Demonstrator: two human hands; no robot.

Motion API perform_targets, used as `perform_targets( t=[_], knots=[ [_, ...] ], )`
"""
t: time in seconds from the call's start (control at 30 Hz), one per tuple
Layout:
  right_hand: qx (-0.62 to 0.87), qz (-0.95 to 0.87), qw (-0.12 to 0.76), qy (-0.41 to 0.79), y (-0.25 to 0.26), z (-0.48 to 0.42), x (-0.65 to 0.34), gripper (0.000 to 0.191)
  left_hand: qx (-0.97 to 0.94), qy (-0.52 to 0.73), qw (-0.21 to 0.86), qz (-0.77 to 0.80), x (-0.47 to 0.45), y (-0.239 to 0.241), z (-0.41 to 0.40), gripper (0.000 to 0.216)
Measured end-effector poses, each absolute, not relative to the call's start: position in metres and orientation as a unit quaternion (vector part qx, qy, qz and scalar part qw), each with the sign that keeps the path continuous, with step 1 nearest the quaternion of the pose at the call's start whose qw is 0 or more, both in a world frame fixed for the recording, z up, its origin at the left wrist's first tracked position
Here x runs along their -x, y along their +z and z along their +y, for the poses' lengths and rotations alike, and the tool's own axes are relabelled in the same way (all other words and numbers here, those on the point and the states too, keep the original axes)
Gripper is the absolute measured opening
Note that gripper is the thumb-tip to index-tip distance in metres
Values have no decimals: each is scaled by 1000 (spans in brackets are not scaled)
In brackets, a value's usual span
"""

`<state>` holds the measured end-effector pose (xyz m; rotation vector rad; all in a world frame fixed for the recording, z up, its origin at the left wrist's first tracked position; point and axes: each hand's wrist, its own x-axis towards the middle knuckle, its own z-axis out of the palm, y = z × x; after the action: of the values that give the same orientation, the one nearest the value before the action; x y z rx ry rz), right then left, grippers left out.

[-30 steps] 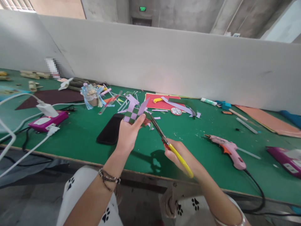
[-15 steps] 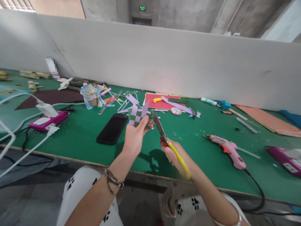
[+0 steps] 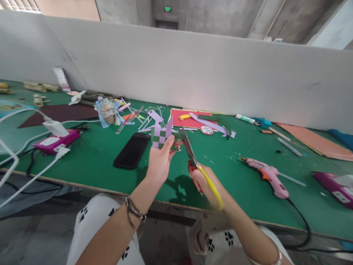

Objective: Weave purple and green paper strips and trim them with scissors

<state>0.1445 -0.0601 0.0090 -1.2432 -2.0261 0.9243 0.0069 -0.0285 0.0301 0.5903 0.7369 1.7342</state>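
Note:
My left hand [image 3: 160,160] pinches a small woven piece of purple and green paper strips [image 3: 162,137] over the middle of the table, thumb across its front. Loose purple ends stick up from the weave, and green ends point right. Closed round the handles of yellow-and-red scissors [image 3: 190,149] is my right hand [image 3: 205,182]. The scissor blades point up and to the left, right beside the green strip ends. Whether the blades touch the paper I cannot tell. A black phone [image 3: 132,151] lies flat to the left of my left hand.
Paper scraps [image 3: 150,119], red paper [image 3: 187,117] and a round patterned disc [image 3: 206,130] lie behind my hands. To the right rests a pink glue gun [image 3: 267,175] with its cord. Purple power strips [image 3: 59,141] with cables sit at the left and far right. A white partition [image 3: 193,70] stands behind.
The woven paper has turned slightly in my left hand. The scissors have shifted very slightly, their tips staying by the strip ends.

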Motion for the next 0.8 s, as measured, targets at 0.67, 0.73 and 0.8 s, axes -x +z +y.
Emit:
perform_targets(
  t=[0.67, 0.73, 0.8],
  knots=[
    [437, -778, 292, 345, 11, -61, -146, 57, -212, 749, 549, 305, -8, 30, -29, 26],
    [433, -781, 287, 347, 14, -63, -146, 58, -216, 748, 549, 303, -8, 31, -29, 27],
    [431, -785, 279, 347, 16, -64, -146, 58, -222, 746, 552, 298, -8, 31, -29, 27]
  ],
)
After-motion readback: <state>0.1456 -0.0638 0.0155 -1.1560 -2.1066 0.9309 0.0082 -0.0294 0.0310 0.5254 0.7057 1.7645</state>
